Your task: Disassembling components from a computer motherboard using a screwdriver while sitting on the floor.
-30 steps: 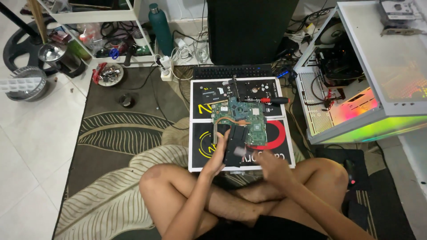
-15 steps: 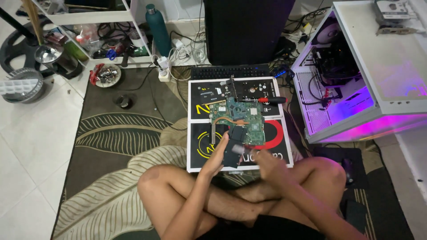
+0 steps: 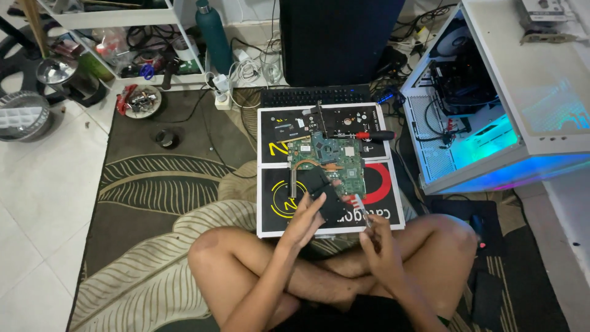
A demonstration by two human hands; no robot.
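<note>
The left hand [image 3: 305, 219] has come a little toward the body since a second ago, and its fingers are now curled under the near edge of a flat black rectangular part [image 3: 330, 203], lifting that edge so the part tilts up off the work mat [image 3: 273, 203]; earlier the same part lay closer in against the circuit board. The right hand [image 3: 379, 241], just beside it, is closed in a pinch around a small slim tool [image 3: 361, 207] with a pale tip, whose point now sits at the right edge of the black part; it was hidden behind the hand before. That suggests the part has been freed and is being handled apart from the board. Just beyond the hands lies the green circuit board [image 3: 335, 163] with its copper heat pipe [image 3: 310, 165], unmoved. Beyond that, a red-handled screwdriver [image 3: 372, 135] rests on the far half of the mat, then a black keyboard [image 3: 316, 96]. To the right of the hands stands an open white computer case [image 3: 491, 110], its inside light now blue-green rather than violet.
</note>
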